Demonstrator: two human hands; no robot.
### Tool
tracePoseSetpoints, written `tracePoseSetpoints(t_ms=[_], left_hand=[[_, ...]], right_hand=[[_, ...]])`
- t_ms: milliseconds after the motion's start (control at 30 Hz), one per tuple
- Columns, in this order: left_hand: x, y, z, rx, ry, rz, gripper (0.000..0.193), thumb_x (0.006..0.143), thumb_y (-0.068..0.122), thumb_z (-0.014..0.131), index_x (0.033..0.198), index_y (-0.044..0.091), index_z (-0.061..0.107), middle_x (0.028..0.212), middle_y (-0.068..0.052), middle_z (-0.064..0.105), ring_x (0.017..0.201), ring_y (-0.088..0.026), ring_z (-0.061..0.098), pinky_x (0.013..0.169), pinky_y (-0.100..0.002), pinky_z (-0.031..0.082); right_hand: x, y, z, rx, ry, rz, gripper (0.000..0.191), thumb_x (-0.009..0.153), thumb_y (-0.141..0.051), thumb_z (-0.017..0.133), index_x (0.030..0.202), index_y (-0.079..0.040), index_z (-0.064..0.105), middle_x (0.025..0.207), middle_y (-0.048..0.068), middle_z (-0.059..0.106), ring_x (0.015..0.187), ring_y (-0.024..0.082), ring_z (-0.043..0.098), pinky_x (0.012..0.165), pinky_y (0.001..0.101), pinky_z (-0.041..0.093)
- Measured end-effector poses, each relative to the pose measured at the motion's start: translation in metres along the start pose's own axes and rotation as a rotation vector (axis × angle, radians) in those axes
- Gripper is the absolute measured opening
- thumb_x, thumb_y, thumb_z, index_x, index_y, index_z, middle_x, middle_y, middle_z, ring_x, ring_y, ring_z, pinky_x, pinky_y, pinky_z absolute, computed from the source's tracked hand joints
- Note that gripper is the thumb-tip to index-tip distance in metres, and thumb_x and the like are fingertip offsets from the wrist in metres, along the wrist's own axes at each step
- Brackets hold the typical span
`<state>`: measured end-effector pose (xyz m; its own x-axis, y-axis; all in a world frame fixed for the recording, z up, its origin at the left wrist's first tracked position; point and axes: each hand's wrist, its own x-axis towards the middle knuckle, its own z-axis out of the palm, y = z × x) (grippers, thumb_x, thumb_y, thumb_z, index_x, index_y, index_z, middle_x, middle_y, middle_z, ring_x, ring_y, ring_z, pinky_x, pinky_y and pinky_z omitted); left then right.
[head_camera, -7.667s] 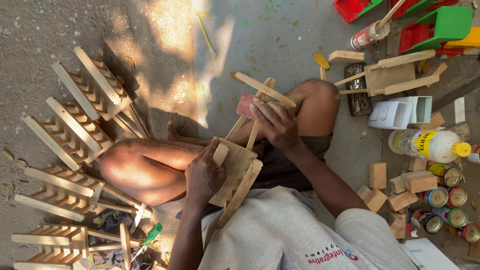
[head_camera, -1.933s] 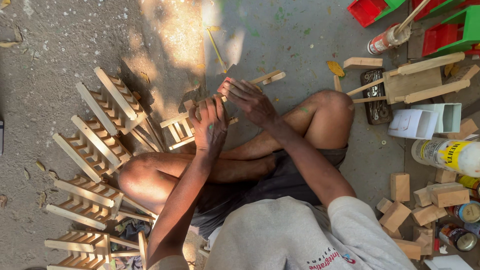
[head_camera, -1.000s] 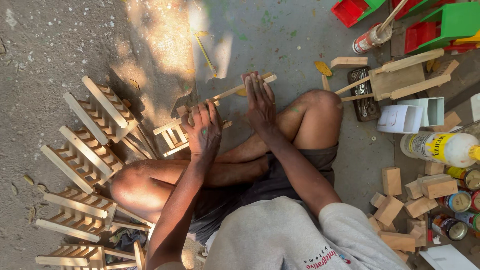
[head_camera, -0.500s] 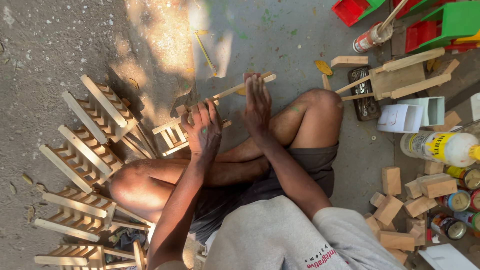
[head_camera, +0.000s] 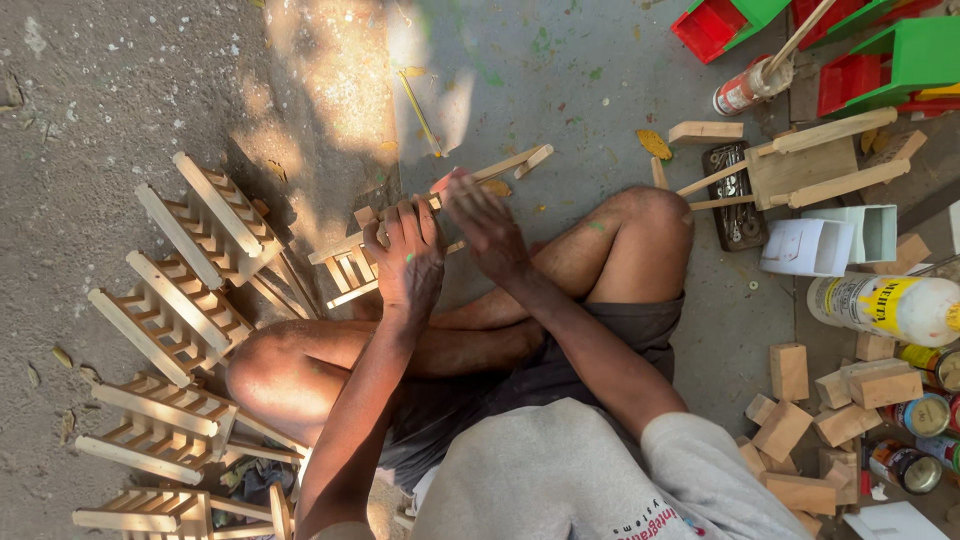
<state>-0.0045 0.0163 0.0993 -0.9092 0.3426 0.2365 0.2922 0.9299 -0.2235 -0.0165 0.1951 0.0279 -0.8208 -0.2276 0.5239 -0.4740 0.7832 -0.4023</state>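
- Beyond the person's crossed legs, on the concrete floor (head_camera: 560, 90), lies the small pale raw-wood chair frame (head_camera: 350, 265), now set down rather than held in the lap as seconds ago.
- Left hand (head_camera: 408, 262) presses down over its slats, fingers curled on it; right hand (head_camera: 487, 225) lies flat and open beside the long wooden rail (head_camera: 500, 165).
- Similar unpainted slatted frames (head_camera: 190, 290) stack to the left; rough wooden offcut blocks (head_camera: 790, 372) and a white glue bottle (head_camera: 885, 308) sit to the right.
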Motion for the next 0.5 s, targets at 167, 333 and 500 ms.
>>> tracePoseSetpoints(t_ms=[167, 333, 500], left_hand=[[-0.004, -0.002, 0.001, 0.022, -0.002, 0.017, 0.060, 0.096, 0.031, 0.060, 0.148, 0.003, 0.050, 0.134, -0.011, 0.056, 0.126, -0.026, 0.052, 0.108, -0.054, 0.039], [-0.007, -0.005, 0.032, -0.038, 0.069, 0.000, 0.054, 0.098, 0.024, 0.061, 0.147, 0.003, 0.052, 0.135, -0.012, 0.058, 0.126, -0.027, 0.056, 0.109, -0.053, 0.043], [0.023, -0.021, 0.076, -0.185, 0.016, -0.010, 0.036, 0.107, 0.017, 0.058, 0.139, 0.002, 0.058, 0.131, -0.016, 0.061, 0.120, -0.033, 0.059, 0.093, -0.055, 0.046]], right_hand=[[0.003, 0.003, -0.004, -0.103, -0.034, 0.139, 0.056, 0.096, 0.010, 0.046, 0.152, 0.001, 0.049, 0.156, 0.020, 0.051, 0.150, 0.037, 0.045, 0.125, 0.0545, 0.037], [-0.002, 0.013, -0.017, 0.002, 0.028, 0.153, 0.051, 0.101, 0.005, 0.045, 0.152, 0.001, 0.048, 0.154, 0.022, 0.054, 0.148, 0.038, 0.048, 0.124, 0.0518, 0.038], [-0.017, 0.011, -0.014, 0.221, 0.059, 0.261, 0.040, 0.113, -0.008, 0.042, 0.151, 0.000, 0.049, 0.149, 0.023, 0.057, 0.142, 0.039, 0.054, 0.117, 0.0479, 0.047]])
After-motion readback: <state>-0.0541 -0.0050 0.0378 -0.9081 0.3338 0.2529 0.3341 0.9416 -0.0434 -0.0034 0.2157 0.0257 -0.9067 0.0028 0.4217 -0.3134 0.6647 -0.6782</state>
